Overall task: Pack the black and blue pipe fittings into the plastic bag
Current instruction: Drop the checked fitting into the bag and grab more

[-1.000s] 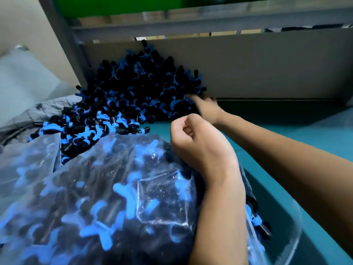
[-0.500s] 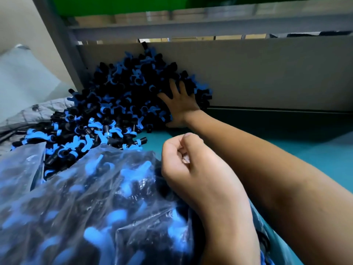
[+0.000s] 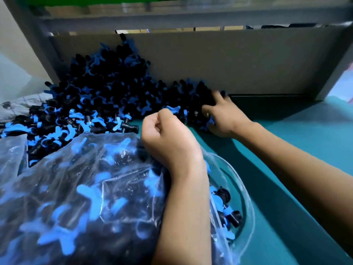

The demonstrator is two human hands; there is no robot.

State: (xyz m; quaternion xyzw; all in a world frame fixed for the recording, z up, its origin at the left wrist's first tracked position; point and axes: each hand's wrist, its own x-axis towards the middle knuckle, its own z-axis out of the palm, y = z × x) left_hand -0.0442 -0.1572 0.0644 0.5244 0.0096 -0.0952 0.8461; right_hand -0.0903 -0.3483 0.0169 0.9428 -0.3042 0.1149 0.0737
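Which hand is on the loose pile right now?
The right hand, fingers spread over the pile at its right end; the left hand is fisted at the bag.

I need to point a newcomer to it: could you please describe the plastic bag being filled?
Start at the cardboard wall behind the teal table. In front of the loose fittings pile lies the clear plastic bag, its rim gripped by the left hand. Unlike the pile, its fittings show through crinkled film.
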